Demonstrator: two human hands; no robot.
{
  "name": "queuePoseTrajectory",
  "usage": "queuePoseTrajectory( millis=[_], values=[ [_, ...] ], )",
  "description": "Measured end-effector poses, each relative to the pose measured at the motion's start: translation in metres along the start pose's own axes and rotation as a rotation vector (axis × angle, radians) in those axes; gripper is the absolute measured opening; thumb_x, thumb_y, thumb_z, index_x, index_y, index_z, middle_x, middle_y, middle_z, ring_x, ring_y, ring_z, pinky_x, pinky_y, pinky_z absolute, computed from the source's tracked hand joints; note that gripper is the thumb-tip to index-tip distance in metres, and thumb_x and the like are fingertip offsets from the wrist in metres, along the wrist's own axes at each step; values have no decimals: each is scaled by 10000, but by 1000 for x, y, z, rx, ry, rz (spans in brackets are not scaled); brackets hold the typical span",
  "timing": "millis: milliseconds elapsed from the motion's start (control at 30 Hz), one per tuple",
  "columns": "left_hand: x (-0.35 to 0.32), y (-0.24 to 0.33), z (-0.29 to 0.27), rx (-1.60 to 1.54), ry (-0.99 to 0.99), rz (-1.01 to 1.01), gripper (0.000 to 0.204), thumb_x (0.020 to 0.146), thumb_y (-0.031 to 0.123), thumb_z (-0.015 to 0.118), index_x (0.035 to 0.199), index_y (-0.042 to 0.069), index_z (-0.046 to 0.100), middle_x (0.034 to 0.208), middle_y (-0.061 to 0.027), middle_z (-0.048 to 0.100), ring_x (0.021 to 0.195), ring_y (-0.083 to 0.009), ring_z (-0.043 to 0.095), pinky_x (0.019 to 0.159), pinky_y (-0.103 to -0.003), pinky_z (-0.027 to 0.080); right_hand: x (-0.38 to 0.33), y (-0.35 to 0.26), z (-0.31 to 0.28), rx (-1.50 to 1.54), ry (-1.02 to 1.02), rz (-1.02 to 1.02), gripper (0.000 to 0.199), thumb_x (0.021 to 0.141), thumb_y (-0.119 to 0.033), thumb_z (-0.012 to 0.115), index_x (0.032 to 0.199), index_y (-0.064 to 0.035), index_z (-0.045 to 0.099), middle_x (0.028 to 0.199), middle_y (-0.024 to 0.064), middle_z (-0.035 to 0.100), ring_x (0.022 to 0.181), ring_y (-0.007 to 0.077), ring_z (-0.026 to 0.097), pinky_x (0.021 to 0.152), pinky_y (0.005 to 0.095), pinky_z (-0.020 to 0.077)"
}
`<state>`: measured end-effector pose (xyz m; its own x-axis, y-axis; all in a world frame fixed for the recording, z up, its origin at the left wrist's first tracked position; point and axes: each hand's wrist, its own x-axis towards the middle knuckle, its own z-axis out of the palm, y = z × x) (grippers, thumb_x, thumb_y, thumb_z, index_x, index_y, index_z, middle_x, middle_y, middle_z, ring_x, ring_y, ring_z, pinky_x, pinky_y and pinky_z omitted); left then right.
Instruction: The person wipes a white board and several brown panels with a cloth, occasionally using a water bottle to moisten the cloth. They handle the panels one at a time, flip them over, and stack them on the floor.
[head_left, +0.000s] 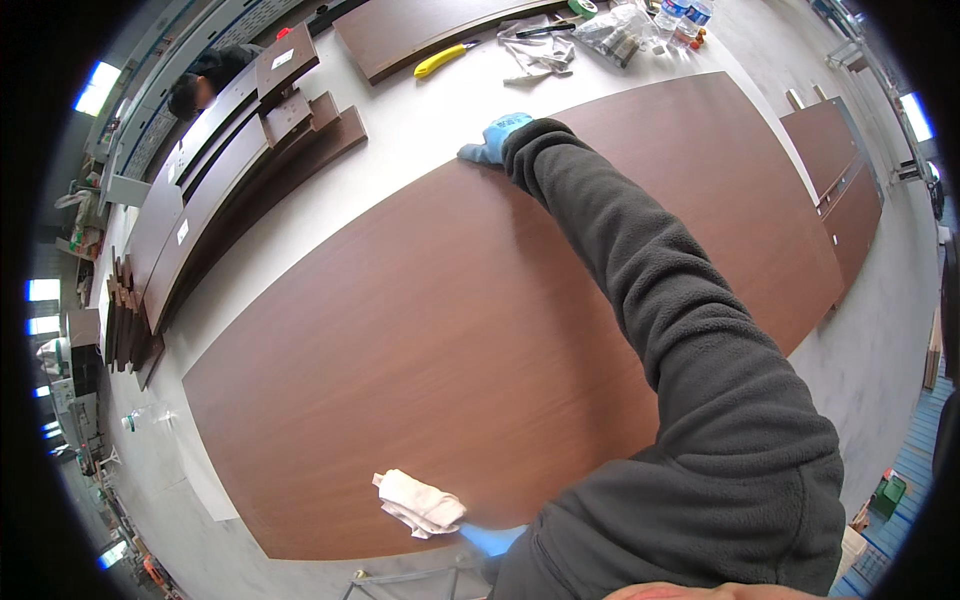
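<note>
A large dark-brown wood-grain panel (pixel 430 330) lies flat across the pale work surface. My right arm, in a dark fleece sleeve, stretches over it to the far edge. There my right hand (pixel 497 137), in a blue glove, is closed on the panel's edge, with some fingers hidden. Low in the view, my left hand (pixel 492 540), also blue-gloved, holds a folded off-white cloth (pixel 420 504) against the panel near its close edge. The left hand is slightly blurred and partly covered by the cloth and sleeve.
Stacked brown boards (pixel 215 190) stand at the left, with a person (pixel 200 85) behind them. Beyond the panel lie a yellow utility knife (pixel 445 60), a grey-white rag (pixel 535 55), a plastic bag (pixel 615 38) and water bottles (pixel 685 15). More brown boards (pixel 835 180) are at the right.
</note>
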<state>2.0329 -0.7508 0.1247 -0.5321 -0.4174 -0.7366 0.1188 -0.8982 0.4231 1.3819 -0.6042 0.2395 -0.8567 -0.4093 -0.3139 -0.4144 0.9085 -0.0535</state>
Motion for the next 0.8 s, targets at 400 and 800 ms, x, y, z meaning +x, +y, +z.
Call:
queuePoseTrajectory(
  millis=[400, 800],
  values=[
    [18, 13, 21, -7, -39, 19, 758, 1032, 691, 404, 1555, 143, 418, 1563, -73, 471, 1433, -300, 432, 1209, -498, 348, 31, 3, 8, -44, 16, -78, 505, 1103, -357, 348, 1380, -61, 648, 1323, 190, 700, 1281, 352, 640, 1099, 474, 475],
    [-15, -70, 3, -194, -75, -120, 746, 1037, 683, 399, 1548, 140, 423, 1552, -73, 480, 1424, -298, 441, 1203, -497, 354, 18, 49, 31, -148, 460, -269, 450, 1133, -341, 369, 1259, -7, 642, 1169, 191, 752, 1062, 358, 731, 993, 451, 567]
  ],
)
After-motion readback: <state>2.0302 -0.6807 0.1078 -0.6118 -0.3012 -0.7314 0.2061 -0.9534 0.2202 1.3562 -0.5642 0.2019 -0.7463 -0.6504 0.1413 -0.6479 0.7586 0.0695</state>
